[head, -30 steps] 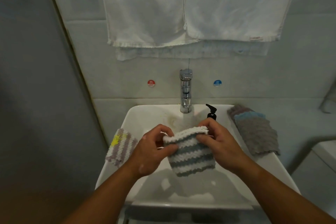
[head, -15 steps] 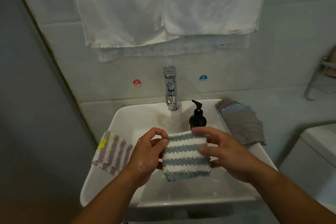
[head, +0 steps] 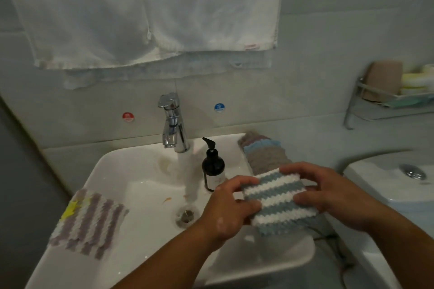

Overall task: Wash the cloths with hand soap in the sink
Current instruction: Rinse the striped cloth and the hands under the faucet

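Cloth (head: 279, 202) shifted right, away from tap (head: 172, 122), now over sink (head: 110, 164) rim at 3 o'clock. Left hand (head: 230, 209) and right hand (head: 328, 192) both pinch its edges. Risk: drips outside sink if carried further.

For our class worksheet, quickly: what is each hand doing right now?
Left hand: grips the blue-and-white striped cloth.
Right hand: grips the same cloth.

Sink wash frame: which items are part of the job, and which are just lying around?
Job:
- blue-striped cloth, gripped by left hand and right hand
- purple-striped cloth on the sink rim
- grey cloth pile
- soap bottle
- faucet, running

Lying about:
- white towels
- wire rack
- red sticker
- blue sticker
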Available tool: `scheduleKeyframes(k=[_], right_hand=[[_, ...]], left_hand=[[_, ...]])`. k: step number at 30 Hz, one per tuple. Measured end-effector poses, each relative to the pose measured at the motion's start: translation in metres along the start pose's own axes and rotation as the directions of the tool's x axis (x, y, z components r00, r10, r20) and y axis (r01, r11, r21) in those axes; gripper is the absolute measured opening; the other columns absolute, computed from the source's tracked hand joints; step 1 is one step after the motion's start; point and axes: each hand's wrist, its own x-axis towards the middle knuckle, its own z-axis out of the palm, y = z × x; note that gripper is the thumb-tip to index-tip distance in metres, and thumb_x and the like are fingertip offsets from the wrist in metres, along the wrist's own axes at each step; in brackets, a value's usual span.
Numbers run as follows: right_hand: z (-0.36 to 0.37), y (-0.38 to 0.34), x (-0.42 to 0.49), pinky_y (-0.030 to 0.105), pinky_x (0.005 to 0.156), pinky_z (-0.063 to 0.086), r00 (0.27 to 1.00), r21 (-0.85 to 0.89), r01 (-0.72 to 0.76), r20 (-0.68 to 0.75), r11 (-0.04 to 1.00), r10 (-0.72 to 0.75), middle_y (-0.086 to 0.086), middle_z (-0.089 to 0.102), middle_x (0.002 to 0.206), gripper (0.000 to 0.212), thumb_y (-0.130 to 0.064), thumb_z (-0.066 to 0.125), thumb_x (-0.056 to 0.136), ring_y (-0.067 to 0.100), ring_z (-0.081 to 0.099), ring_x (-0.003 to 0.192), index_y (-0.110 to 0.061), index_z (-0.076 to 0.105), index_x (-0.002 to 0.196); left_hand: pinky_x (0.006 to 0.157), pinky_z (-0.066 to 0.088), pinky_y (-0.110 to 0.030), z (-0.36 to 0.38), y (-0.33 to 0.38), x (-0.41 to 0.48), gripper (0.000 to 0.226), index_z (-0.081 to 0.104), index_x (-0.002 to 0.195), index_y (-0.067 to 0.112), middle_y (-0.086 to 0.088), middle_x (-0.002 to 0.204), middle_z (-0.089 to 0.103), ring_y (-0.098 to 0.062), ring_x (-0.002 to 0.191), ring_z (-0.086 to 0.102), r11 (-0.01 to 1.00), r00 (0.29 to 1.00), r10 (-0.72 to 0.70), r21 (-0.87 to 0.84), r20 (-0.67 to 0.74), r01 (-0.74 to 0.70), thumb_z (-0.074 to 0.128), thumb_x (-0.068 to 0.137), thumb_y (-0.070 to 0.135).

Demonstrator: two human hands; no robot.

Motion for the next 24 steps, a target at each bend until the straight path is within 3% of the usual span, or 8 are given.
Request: scheduleKeyframes(k=[4,8,12,18,21,24], right_hand=[[-0.022,0.010,0.016,0.046,0.076,0.062,0.996,-0.015,-0.012,-0.084,1.000,0.011,0.000,0.067,0.117,0.054,0.007,0.069,0.083,0.022,0.073,0.093,-0.036,0.069,0.115],[-0.027,0.011,0.039,0.028,0.060,0.057,0.995,0.011,-0.013,-0.096,1.000,0.014,0.002,0.065,0.120,0.053,0.009,0.066,0.085,0.017,0.072,0.085,-0.030,0.066,0.120],[-0.022,0.026,0.050,0.025,0.056,0.055,0.994,0.057,-0.058,-0.088,0.997,0.063,0.002,0.064,0.122,0.055,0.012,0.064,0.085,0.018,0.070,0.086,-0.027,0.065,0.124],[-0.011,0.053,0.047,0.039,0.072,0.059,0.980,0.189,-0.077,-0.169,0.979,0.110,0.003,0.068,0.123,0.056,0.011,0.064,0.086,0.028,0.071,0.103,-0.033,0.070,0.120],[-0.015,0.047,0.034,0.033,0.070,0.059,0.983,0.096,-0.104,-0.139,0.990,0.117,0.006,0.067,0.121,0.052,0.004,0.071,0.086,0.025,0.073,0.097,-0.031,0.067,0.125],[-0.024,0.024,0.026,0.022,0.068,0.055,0.959,-0.305,-0.100,-0.284,0.947,0.010,0.000,0.064,0.123,0.050,-0.008,0.076,0.085,0.014,0.071,0.089,-0.031,0.065,0.128]], left_hand=[[0.080,0.064,-0.041,0.021,-0.001,0.037,0.046,0.062,0.125,0.028,0.006,0.118,0.062,-0.022,0.099,0.072,0.999,0.998,0.034,0.028,-0.051,-0.033,0.068,0.091,-0.003],[0.085,0.062,-0.045,0.023,-0.004,0.064,0.052,0.060,0.118,0.043,0.005,0.124,0.062,-0.023,0.106,0.070,0.995,0.991,0.067,0.083,-0.115,-0.057,0.071,0.088,0.001],[0.091,0.060,-0.046,0.021,-0.016,0.077,0.055,0.056,0.104,0.067,0.003,0.131,0.058,-0.023,0.109,0.067,0.969,0.987,0.079,0.245,-0.141,-0.043,0.076,0.075,0.025],[0.101,0.055,-0.043,0.025,-0.027,0.078,0.058,0.050,0.133,0.048,0.007,0.133,0.041,-0.023,0.117,0.060,0.904,0.985,0.139,0.419,-0.107,-0.082,0.074,0.087,0.022],[0.087,0.062,-0.041,0.015,-0.026,0.072,0.063,0.052,0.134,0.048,0.005,0.134,0.044,-0.025,0.111,0.064,0.932,0.996,0.072,0.358,-0.054,-0.048,0.078,0.084,0.021],[0.072,0.063,-0.032,-0.011,-0.013,0.056,0.057,0.056,0.137,0.033,0.001,0.127,0.051,-0.023,0.100,0.066,0.929,1.000,0.002,0.369,0.001,-0.002,0.076,0.089,0.012]])
